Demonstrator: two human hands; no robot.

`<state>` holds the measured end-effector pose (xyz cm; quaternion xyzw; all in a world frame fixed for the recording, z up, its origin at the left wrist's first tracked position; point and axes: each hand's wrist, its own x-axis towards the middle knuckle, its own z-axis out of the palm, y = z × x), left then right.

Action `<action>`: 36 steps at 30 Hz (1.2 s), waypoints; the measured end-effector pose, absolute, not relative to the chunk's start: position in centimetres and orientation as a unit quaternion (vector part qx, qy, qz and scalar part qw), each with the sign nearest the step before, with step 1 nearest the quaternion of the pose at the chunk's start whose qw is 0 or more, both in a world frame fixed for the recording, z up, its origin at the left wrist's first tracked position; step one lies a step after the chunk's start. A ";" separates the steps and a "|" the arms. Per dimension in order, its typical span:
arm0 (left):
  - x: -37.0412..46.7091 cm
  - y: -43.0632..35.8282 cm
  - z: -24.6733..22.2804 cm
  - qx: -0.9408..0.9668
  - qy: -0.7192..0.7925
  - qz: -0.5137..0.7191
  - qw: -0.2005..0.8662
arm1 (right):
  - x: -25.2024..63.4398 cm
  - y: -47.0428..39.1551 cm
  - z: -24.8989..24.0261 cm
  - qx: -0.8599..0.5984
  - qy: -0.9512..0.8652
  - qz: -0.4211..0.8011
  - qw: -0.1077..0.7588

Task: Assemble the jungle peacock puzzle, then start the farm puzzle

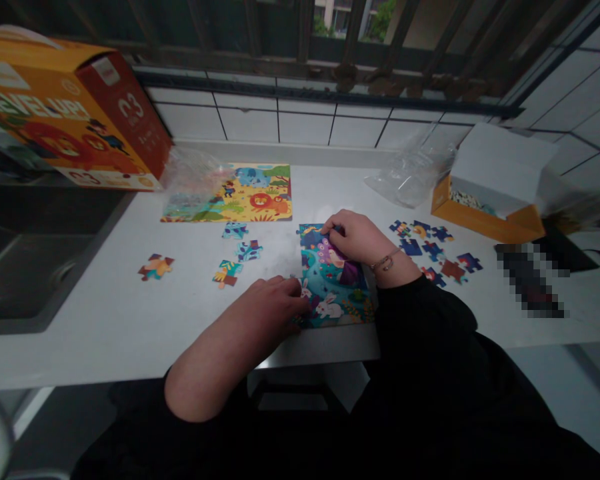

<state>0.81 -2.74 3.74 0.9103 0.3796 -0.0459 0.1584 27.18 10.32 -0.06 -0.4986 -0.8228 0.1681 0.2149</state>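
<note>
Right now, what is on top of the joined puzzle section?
On the puzzle section, the right hand covers the upper right part, and the left hand the lower left edge. What they cover cannot be seen.

Dark sink (35,260) at the left, white desk (110,327), white wall tiles (305,125) with dark joints, barred window (253,30), green foliage (383,21) outside, crumpled clear plastic (405,177) toward the right

Touches a teal-and-purple cardboard jigsaw (340,283) with a bare left hand (276,301) at eight o'clock and a bare, braceleted right hand (357,237) at one; shows a flat yellow lion-printed picture (247,200) at ten, loose dark-blue pieces (433,251) towards three.
</note>
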 end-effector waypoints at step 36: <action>-1.5 -1.1 3.8 0.834 0.548 0.037 0.053 | 27.4 10.0 0.6 -0.568 -0.797 0.104 0.178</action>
